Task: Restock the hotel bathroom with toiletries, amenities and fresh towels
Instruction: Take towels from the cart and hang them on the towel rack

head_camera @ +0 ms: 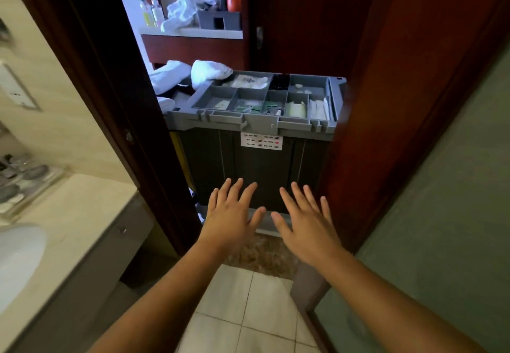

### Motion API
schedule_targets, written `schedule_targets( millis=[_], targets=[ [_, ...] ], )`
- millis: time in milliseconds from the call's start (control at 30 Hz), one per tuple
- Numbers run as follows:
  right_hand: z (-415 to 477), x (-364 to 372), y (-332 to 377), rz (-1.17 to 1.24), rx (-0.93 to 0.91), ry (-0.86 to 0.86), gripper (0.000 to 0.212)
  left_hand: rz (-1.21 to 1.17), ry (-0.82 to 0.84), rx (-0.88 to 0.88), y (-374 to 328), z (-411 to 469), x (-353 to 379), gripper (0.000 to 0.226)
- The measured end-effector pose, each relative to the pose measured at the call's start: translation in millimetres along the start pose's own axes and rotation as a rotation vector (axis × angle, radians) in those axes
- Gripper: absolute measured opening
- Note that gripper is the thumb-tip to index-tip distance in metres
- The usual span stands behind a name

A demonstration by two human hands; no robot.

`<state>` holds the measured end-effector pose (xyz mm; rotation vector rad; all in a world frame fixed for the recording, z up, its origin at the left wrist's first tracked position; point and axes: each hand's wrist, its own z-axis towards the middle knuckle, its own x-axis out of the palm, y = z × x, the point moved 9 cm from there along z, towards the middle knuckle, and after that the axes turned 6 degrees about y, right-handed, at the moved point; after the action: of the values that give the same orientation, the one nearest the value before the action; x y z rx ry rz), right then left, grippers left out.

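A housekeeping cart [254, 165] stands in the bathroom doorway, dark below with a grey compartment tray [248, 125] on top. The tray holds small packets and sachets of toiletries [249, 81] in several compartments. White towels [207, 72] lie rolled at the tray's back left. My left hand [231, 214] and my right hand [306, 223] are stretched out side by side in front of the cart's lower face, palms down, fingers spread, holding nothing.
A stone vanity counter [82, 214] with a white sink [19, 259] runs along the left, with a clear tray of amenities [24, 181] on it. Dark wooden door frames [116, 104] flank the cart. A glass panel [441, 214] stands on the right. The floor has pale tiles [248, 311].
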<state>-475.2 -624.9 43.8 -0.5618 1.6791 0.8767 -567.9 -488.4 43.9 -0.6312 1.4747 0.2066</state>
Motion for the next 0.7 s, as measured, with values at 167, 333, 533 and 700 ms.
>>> schedule_targets(
  millis=[167,333,533,700],
  targets=[
    [68,-3,7,0.027,-0.041,0.027,0.068,-0.009,-0.016,-0.097,32,42,0,0.069],
    [124,2,21,0.103,-0.036,0.036,0.066,-0.034,-0.019,-0.175,72,80,-1,0.069],
    [200,11,46,0.105,-0.032,0.052,0.066,-0.075,-0.009,-0.185,125,137,-1,0.069],
    [278,7,70,0.075,-0.006,0.064,0.066,-0.11,-0.007,-0.17,185,206,-11,0.068]
  ],
)
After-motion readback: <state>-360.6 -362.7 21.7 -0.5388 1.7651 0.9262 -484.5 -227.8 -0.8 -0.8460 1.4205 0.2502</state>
